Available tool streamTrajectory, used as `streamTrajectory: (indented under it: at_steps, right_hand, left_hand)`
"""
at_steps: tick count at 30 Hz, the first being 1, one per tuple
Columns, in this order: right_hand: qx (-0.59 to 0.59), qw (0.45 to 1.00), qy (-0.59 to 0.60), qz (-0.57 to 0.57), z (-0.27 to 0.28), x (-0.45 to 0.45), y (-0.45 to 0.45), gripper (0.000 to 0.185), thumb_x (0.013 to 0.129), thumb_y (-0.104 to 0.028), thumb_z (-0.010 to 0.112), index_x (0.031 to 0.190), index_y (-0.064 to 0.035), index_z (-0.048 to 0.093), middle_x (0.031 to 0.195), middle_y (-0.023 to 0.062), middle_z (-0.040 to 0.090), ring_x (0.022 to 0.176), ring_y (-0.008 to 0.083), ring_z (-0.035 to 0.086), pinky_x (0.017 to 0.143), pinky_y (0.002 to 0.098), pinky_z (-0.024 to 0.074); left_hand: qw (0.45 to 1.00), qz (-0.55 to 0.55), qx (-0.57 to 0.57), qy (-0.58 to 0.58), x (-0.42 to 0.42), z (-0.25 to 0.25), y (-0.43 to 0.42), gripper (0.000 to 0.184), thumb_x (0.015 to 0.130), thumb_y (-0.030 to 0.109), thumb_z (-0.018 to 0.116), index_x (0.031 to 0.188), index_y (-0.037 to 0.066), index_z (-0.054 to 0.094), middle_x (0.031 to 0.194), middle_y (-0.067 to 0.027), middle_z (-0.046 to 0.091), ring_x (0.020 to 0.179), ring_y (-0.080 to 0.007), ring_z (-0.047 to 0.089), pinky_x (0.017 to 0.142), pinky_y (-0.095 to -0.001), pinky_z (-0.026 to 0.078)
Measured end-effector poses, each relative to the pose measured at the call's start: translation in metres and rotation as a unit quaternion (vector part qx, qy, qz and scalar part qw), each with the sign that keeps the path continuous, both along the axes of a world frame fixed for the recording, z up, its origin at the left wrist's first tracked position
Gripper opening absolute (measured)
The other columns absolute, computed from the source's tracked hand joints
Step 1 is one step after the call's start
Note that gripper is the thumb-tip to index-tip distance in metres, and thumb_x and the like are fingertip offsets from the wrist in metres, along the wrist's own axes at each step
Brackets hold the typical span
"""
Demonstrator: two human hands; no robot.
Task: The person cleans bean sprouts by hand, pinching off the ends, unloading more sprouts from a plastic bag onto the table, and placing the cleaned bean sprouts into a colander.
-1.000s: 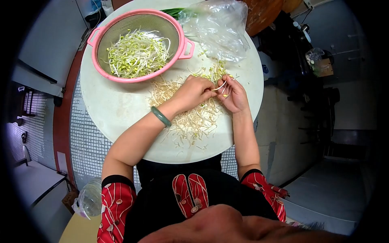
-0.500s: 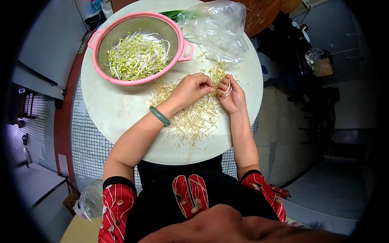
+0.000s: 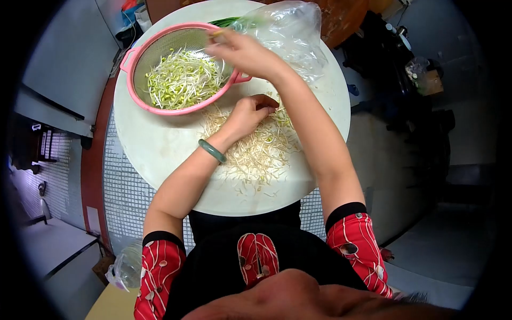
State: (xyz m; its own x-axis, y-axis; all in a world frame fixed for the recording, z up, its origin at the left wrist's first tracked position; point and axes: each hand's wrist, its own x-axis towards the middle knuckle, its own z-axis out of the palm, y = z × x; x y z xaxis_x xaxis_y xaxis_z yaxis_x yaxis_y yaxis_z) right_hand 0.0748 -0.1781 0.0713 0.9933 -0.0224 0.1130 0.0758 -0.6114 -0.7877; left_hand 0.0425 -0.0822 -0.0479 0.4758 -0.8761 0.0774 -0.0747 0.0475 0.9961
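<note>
My left hand [image 3: 249, 116], with a green bangle [image 3: 212, 151] on its wrist, is low over a loose pile of bean sprouts and trimmed root ends [image 3: 258, 157] on the table. Its thumb and fingertips are pinched together beside some greener sprouts; what is between them is too small to make out. Reaching across, my right hand [image 3: 237, 49] is above the right rim of a pink colander [image 3: 184, 112]. Motion smears its fingers, so whether they hold anything does not show. A heap of bean sprouts [image 3: 184, 80] with yellow-green heads lies in the colander's mesh bowl.
The round white table [image 3: 160, 144] carries a clear plastic bag [image 3: 293, 32] at the back right, partly over some long green stalks [image 3: 224, 22]. A large clear plastic bottle [image 3: 128, 266] stands at lower left. Dark furniture [image 3: 389, 101] is off to the right.
My right hand has moved from beside my left hand, up and left to the colander's rim. My left hand has stayed over the pile.
</note>
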Motion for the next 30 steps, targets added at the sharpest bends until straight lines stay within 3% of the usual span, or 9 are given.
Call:
streamTrajectory:
  at_steps: [1, 4, 7, 9, 11, 14, 18, 25, 30]
  right_hand:
    - [-0.159, 0.986, -0.040, 0.028, -0.007, 0.012, 0.009, 0.064, 0.090, -0.044, 0.066, 0.134, -0.0010, 0.053, 0.129, 0.0169, 0.060, 0.117, 0.0271, 0.058, 0.102, 0.0377, 0.0443]
    - [-0.170, 0.977, -0.123, 0.035, -0.001, 0.005, 0.005, 0.062, 0.089, -0.041, 0.068, 0.134, -0.0009, 0.054, 0.131, 0.0173, 0.058, 0.117, 0.0268, 0.058, 0.102, 0.0374, 0.0451]
    - [0.063, 0.988, -0.125, -0.061, -0.005, -0.035, -0.024, 0.038, 0.089, -0.025, 0.070, 0.116, 0.0008, 0.065, 0.108, 0.0100, 0.069, 0.098, 0.0154, 0.063, 0.088, 0.0299, 0.0502]
    - [-0.059, 0.977, -0.063, -0.195, -0.026, -0.076, -0.046, 0.028, 0.089, -0.024, 0.068, 0.106, -0.0020, 0.070, 0.087, 0.0089, 0.069, 0.078, 0.0167, 0.065, 0.072, 0.0294, 0.0510]
    - [-0.074, 0.977, -0.050, -0.192, -0.048, -0.115, -0.051, 0.024, 0.088, -0.021, 0.069, 0.101, -0.0006, 0.070, 0.081, 0.0082, 0.069, 0.072, 0.0157, 0.063, 0.067, 0.0291, 0.0501]
    - [-0.080, 0.979, 0.017, -0.187, -0.059, -0.150, -0.039, 0.021, 0.087, -0.019, 0.071, 0.097, -0.0005, 0.070, 0.083, 0.0098, 0.069, 0.069, 0.0153, 0.063, 0.064, 0.0279, 0.0498]
    - [-0.079, 0.973, -0.010, -0.215, -0.072, -0.157, -0.042, 0.019, 0.086, -0.016, 0.071, 0.098, -0.0015, 0.070, 0.083, 0.0111, 0.069, 0.068, 0.0170, 0.064, 0.064, 0.0286, 0.0508]
    - [-0.090, 0.972, -0.041, -0.213, -0.069, -0.154, -0.040, 0.019, 0.087, -0.016, 0.070, 0.101, -0.0031, 0.070, 0.086, 0.0109, 0.070, 0.071, 0.0189, 0.066, 0.065, 0.0298, 0.0516]
    - [-0.119, 0.977, -0.019, -0.174, -0.067, -0.152, -0.038, 0.016, 0.086, -0.016, 0.070, 0.097, -0.0039, 0.069, 0.086, 0.0102, 0.069, 0.074, 0.0223, 0.066, 0.067, 0.0321, 0.0520]
  left_hand:
    - [1.000, 0.012, -0.008, 0.019, 0.000, 0.000, 0.001, 0.024, 0.090, 0.006, 0.060, 0.110, -0.005, 0.067, 0.100, -0.0096, 0.071, 0.085, -0.0136, 0.063, 0.080, -0.0292, 0.051]
    - [0.997, 0.025, -0.041, 0.066, 0.002, -0.004, 0.000, 0.023, 0.089, 0.004, 0.059, 0.109, -0.005, 0.068, 0.096, -0.0099, 0.072, 0.080, -0.0113, 0.062, 0.074, -0.0277, 0.051]
    - [0.992, 0.006, -0.055, 0.113, 0.008, -0.005, -0.001, 0.020, 0.091, 0.002, 0.058, 0.108, -0.005, 0.066, 0.093, -0.0072, 0.070, 0.078, -0.0083, 0.060, 0.069, -0.0246, 0.050]
    - [0.986, 0.019, -0.069, 0.152, 0.006, -0.004, -0.002, 0.020, 0.092, 0.002, 0.057, 0.110, -0.006, 0.064, 0.097, -0.0064, 0.067, 0.081, -0.0094, 0.060, 0.073, -0.0242, 0.050]
    - [0.982, 0.035, -0.079, 0.167, 0.007, -0.009, -0.005, 0.019, 0.094, 0.004, 0.058, 0.110, -0.005, 0.063, 0.098, -0.0048, 0.066, 0.080, -0.0093, 0.058, 0.074, -0.0236, 0.050]
    - [0.986, 0.047, -0.064, 0.144, 0.006, -0.006, -0.004, 0.020, 0.094, 0.004, 0.058, 0.112, -0.003, 0.063, 0.095, -0.0037, 0.065, 0.080, -0.0086, 0.058, 0.073, -0.0230, 0.049]
    - [0.991, 0.053, -0.062, 0.108, 0.003, -0.008, -0.003, 0.024, 0.090, 0.004, 0.060, 0.114, 0.000, 0.061, 0.087, -0.0038, 0.067, 0.073, -0.0085, 0.059, 0.066, -0.0237, 0.049]
    - [0.996, 0.074, -0.050, -0.010, 0.002, -0.002, 0.002, 0.028, 0.087, 0.004, 0.061, 0.115, 0.004, 0.061, 0.085, -0.0073, 0.071, 0.077, -0.0106, 0.067, 0.069, -0.0265, 0.051]
    - [0.991, 0.084, -0.024, -0.098, -0.002, 0.006, 0.004, 0.031, 0.083, 0.008, 0.063, 0.115, 0.007, 0.064, 0.081, -0.0098, 0.071, 0.073, -0.0203, 0.070, 0.067, -0.0317, 0.053]
